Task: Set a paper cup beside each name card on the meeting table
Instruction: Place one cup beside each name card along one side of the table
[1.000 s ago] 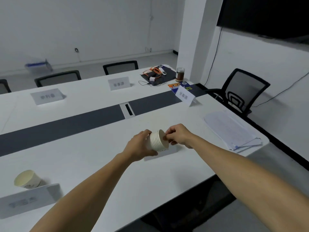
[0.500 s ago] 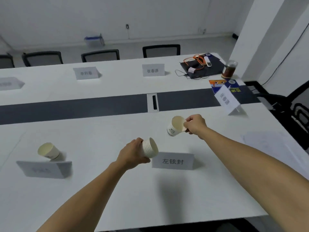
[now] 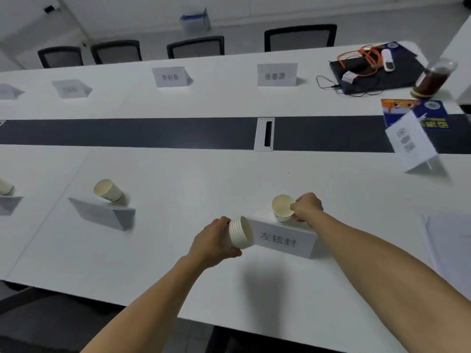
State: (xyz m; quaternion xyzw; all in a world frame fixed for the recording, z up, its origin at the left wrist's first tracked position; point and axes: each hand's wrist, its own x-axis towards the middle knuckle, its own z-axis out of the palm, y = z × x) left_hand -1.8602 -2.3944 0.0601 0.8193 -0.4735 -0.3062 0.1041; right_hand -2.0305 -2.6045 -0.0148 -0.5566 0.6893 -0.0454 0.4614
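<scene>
Two bare hands work at the near edge of a long white meeting table (image 3: 178,263) split lengthwise by a dark strip (image 3: 127,133) with a small cable hatch (image 3: 265,133) in it. The left hand (image 3: 216,242) wraps around a nested stack of paper cups (image 3: 240,233), held on its side with the mouths turned toward the right. The right hand (image 3: 307,207) pinches the rim of a single paper cup (image 3: 281,208), which sits just behind the nearest name card (image 3: 283,240); whether its base touches the table I cannot tell. Farther left along the near edge, a second cup (image 3: 108,191) stands just behind another name card (image 3: 102,215), and a third cup (image 3: 5,187) shows at the left border. An angled card (image 3: 409,141) stands near the table's right end, and four more cards line the far edge, none with a cup. At the far right corner lie a dark pad (image 3: 377,72) with orange cords, a jar of dark liquid (image 3: 433,80) and a colourful booklet (image 3: 407,108). Loose papers (image 3: 448,238) rest at the near right edge. Black chairs (image 3: 196,47) stand along the far side before a pale wall. The tabletop between the near cards and the dark strip is bare.
</scene>
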